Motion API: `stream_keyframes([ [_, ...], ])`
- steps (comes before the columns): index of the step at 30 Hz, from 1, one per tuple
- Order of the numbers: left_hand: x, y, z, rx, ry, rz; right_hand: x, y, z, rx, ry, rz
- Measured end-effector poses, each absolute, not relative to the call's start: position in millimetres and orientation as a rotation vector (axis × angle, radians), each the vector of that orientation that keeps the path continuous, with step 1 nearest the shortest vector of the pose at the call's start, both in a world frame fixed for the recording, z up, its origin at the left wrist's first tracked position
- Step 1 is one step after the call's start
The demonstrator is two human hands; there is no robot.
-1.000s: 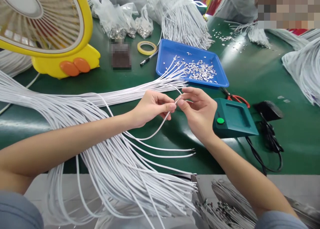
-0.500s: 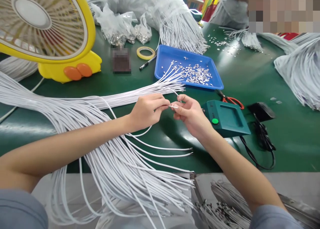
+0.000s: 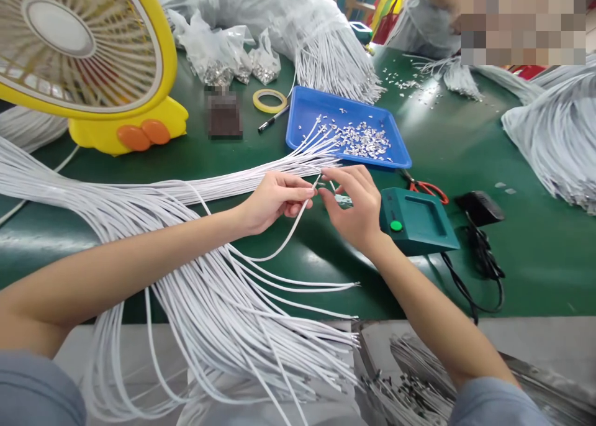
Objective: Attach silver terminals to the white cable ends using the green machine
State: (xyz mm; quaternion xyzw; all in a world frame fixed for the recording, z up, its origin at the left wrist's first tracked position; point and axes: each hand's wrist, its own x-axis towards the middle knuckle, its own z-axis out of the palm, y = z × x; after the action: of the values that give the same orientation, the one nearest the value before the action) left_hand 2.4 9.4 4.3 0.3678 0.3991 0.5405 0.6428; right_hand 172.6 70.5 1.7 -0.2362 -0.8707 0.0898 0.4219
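Note:
My left hand (image 3: 274, 199) pinches the end of one white cord (image 3: 291, 230) that loops down to the big bundle of white cords (image 3: 139, 202) across the green table. My right hand (image 3: 356, 205) is just right of it, fingers curled and pinched at the same cord tip, where a small metal piece seems to sit. Behind the hands lies a blue tray (image 3: 395, 146) holding several small metal clips (image 3: 365, 140). A green box with a round green button (image 3: 416, 218) stands right beside my right hand.
A yellow fan (image 3: 88, 59) stands at the back left. Tape roll (image 3: 270, 100), pen (image 3: 274, 118), bags of metal parts (image 3: 223, 53) and more cord bundles (image 3: 326, 35) lie behind. Red-handled scissors (image 3: 431, 187) and a black adapter (image 3: 479, 207) with cable lie right. Another person works at far right.
Both hands stayed together at the cord tip, shifting slightly up; the cord tip tilted from level to pointing upward. The camera view drifted a little.

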Motion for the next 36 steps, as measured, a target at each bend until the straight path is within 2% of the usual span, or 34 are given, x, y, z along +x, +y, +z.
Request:
stream_keyframes([
  [3,3.0,8.9,5.2,0.782,0.869,1.199,174.4,75.7,0.4,-0.477,-2.270,-0.069],
  [6,4.1,8.9,5.6,0.760,0.854,1.169,175.5,77.8,-0.1,-0.398,-2.304,-0.192],
  [20,3.5,10.4,3.1,0.676,0.723,1.085,172.8,71.7,-5.5,-0.363,-2.078,-0.318],
  [23,4.8,10.0,1.8,0.750,0.718,1.060,171.7,66.5,-2.6,-0.399,-2.053,-0.254],
  [26,5.8,9.4,-3.0,1.052,0.861,1.137,169.2,57.6,2.4,-0.585,-2.054,0.206],
  [29,0.7,10.5,-9.3,1.759,1.152,1.395,166.7,48.2,10.8,-0.856,-1.825,1.150],
  [32,-10.2,11.9,-10.5,2.479,1.209,1.508,166.0,43.4,23.3,-0.947,-1.390,1.987],
  [34,-14.8,10.8,-6.7,2.680,1.179,1.448,166.5,43.5,31.5,-0.958,-1.221,2.276],
  [36,-13.0,7.3,-1.1,2.582,1.259,1.394,168.0,46.4,37.0,-0.949,-1.274,2.330],
])
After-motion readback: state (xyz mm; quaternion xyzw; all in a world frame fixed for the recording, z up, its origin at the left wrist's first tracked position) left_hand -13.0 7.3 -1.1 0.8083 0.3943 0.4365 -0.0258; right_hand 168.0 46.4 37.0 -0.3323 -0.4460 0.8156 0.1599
